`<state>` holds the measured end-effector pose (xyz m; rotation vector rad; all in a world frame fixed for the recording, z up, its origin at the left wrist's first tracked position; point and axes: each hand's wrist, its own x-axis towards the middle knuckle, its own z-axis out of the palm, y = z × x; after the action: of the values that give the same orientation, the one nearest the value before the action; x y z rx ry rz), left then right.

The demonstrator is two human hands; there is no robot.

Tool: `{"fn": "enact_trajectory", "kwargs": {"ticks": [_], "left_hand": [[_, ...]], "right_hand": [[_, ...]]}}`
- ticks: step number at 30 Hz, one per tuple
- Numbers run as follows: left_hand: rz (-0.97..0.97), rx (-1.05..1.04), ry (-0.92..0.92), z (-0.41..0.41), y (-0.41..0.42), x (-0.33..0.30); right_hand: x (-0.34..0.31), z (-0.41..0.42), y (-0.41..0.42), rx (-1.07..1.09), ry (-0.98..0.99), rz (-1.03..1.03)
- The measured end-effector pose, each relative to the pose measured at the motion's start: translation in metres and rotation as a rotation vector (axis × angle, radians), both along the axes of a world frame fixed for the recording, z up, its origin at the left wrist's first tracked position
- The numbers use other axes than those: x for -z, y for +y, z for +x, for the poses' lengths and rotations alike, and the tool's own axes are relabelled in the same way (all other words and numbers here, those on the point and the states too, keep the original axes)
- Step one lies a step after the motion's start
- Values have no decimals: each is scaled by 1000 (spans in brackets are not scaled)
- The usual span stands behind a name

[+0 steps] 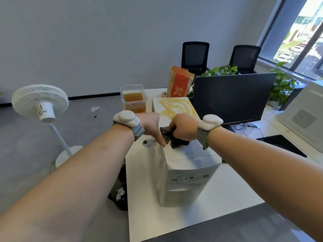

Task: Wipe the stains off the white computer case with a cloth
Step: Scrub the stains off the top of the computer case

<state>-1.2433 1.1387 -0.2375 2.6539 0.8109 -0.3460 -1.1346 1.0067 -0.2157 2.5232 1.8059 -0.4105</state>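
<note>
The white computer case (183,165) stands on the white desk, its front panel facing me. Yellow-brown stains (172,105) streak the far half of its top. My right hand (185,126) is shut on a dark crumpled cloth (176,139) that rests on the middle of the case's top, just in front of the stains. My left hand (152,126) lies on the case's left top edge, thumb pointing down beside the cloth, steadying the case.
A clear tub of amber liquid (134,100) and an orange paper bag (180,84) stand behind the case. A black monitor (232,96) is at the right, another white case (304,114) further right. A white fan (42,105) stands on the floor left.
</note>
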Motion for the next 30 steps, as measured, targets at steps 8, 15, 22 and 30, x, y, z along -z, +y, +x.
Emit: {"fn": "enact_trajectory", "kwargs": {"ticks": [8, 15, 22, 30], "left_hand": [[85, 14, 151, 17, -11, -7], [131, 6, 224, 25, -18, -14], [128, 57, 242, 24, -15, -13], [156, 80, 313, 23, -26, -28]], "right_hand": [[-10, 18, -27, 100, 134, -23], [14, 6, 1, 180, -51, 64], [1, 12, -29, 154, 69, 9], [23, 15, -28, 286, -86, 103]]}}
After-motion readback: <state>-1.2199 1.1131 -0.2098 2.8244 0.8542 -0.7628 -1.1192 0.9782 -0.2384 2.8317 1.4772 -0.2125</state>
